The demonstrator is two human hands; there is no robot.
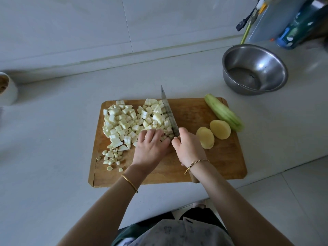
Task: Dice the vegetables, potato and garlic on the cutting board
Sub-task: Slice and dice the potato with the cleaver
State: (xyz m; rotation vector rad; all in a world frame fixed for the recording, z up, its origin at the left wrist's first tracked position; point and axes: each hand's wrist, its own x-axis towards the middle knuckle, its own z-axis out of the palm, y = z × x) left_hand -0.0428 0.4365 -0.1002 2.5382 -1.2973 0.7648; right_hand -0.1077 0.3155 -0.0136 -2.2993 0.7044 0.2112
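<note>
A wooden cutting board [204, 167] lies on the pale table [53, 139]. The left hand [150, 148] rests on a pile of white vegetable cubes [124, 121], fingers loose and nearly straight. The right hand [189, 148] has its fingers wrapped round the knife [169, 114], blade against the pile. Garlic bits [111, 157] lie on the board's near left part. Two potato halves [220, 129] and a long green vegetable [223, 112] sit on the right. A steel bowl [255, 68] stands well apart behind. A white cup [7, 89] far left holds something brown.
</note>
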